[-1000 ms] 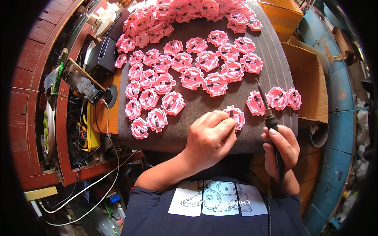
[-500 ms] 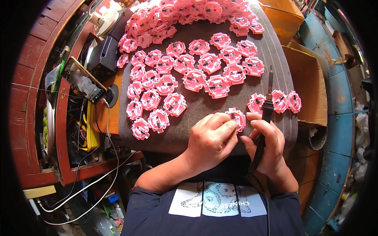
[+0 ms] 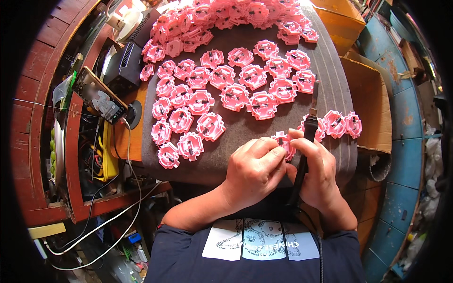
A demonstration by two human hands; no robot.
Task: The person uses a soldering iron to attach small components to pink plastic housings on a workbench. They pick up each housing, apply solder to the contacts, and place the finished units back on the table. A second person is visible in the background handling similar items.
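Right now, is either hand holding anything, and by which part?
Right hand: soldering iron, by its dark handle. Left hand: at the edge of a pink part; actual grip hidden.

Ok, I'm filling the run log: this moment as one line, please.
left hand: fingers at pink part | right hand: holds soldering iron, tip pointing forward | dark work surface: more pink parts

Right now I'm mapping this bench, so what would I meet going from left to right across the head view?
Smartphone, left hand, right hand, open cardboard box, blue panels.
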